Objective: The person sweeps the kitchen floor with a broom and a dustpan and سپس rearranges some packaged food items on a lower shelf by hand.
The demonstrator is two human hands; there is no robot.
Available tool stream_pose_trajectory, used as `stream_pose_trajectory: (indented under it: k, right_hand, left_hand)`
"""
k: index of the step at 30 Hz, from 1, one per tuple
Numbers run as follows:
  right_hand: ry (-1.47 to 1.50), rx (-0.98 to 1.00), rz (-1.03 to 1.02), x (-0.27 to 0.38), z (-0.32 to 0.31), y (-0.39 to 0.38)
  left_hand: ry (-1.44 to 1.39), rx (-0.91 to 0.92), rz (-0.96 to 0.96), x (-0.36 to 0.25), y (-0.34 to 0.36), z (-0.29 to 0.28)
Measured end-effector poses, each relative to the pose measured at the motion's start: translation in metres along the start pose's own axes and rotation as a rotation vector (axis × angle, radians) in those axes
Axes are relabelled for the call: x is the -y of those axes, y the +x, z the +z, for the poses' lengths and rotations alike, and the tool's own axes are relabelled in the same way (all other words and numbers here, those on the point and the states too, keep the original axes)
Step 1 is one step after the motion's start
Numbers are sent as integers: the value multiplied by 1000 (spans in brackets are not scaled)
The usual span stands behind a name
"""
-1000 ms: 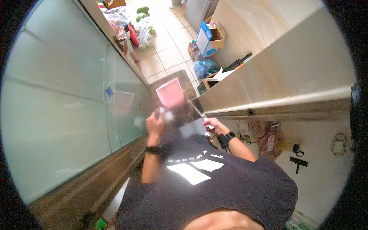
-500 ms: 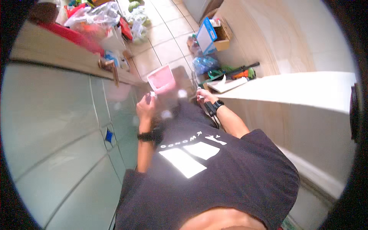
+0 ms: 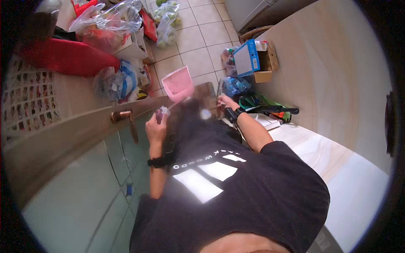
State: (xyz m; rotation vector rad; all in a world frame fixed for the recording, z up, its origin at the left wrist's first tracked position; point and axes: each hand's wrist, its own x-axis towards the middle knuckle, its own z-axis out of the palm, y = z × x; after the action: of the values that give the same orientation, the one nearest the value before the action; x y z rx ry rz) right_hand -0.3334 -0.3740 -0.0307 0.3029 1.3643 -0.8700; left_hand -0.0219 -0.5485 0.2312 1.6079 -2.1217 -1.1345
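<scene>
1. The pink, square-edged plastic pan [image 3: 177, 83] is above the middle of the frame, a bit left.
2. The left hand [image 3: 156, 130], lower left of the pan, curls round a small dark-red and clear thing [image 3: 161, 114]. I cannot tell if that joins the pan.
3. The right hand [image 3: 227, 102], right of the middle, curls round a thin grey stick [image 3: 220, 86].
4. An open brown cardboard box [image 3: 263, 77] is upper right.

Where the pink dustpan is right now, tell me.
In the head view, the pink dustpan is slightly left of centre in the upper half, just beyond the left hand.
</scene>
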Motion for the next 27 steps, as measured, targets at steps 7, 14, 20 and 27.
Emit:
stream_pose_trajectory:
  k: [7, 14, 20, 27]
  right_hand:
    - [603, 73, 34, 157, 61, 44]
    - [784, 167, 27, 259, 89, 90]
    - [856, 356, 18, 252, 35, 60]
    - [604, 326, 46, 237, -52, 77]
  left_hand:
    - [-10, 7, -50, -13, 75, 14]
    - [-127, -97, -90, -15, 102, 12]
    - [-108, -214, -163, -32, 113, 14]
    - [-48, -249, -93, -66, 147, 18]
